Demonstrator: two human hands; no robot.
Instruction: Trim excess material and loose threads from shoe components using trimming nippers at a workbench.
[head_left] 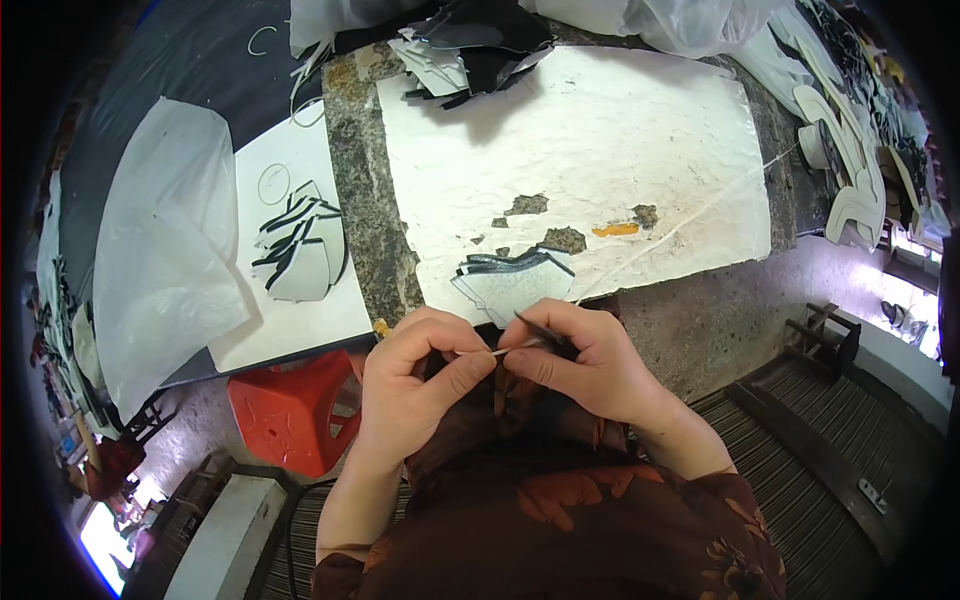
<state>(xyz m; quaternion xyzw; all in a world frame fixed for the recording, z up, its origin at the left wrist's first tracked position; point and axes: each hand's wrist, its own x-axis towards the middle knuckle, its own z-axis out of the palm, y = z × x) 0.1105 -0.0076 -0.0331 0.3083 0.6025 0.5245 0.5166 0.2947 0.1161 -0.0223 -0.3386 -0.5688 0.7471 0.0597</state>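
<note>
My left hand (420, 375) and my right hand (580, 360) meet just below the table's near edge, over my lap. Together they pinch a thin flat piece (518, 345) with a white edge and a dark tip, held edge-on between thumbs and forefingers. Right behind the hands, a small stack of white and black cut pieces (512, 280) lies on the worn white sheet (620, 150) that covers the stone table (360, 230).
A second pile of white and black pieces (300, 250) rests on a white board to the left, beside a clear plastic bag (165, 250). More dark and white pieces (470, 50) are heaped at the table's far edge. A red stool (290, 410) stands lower left. Curved white parts (850, 170) lie right.
</note>
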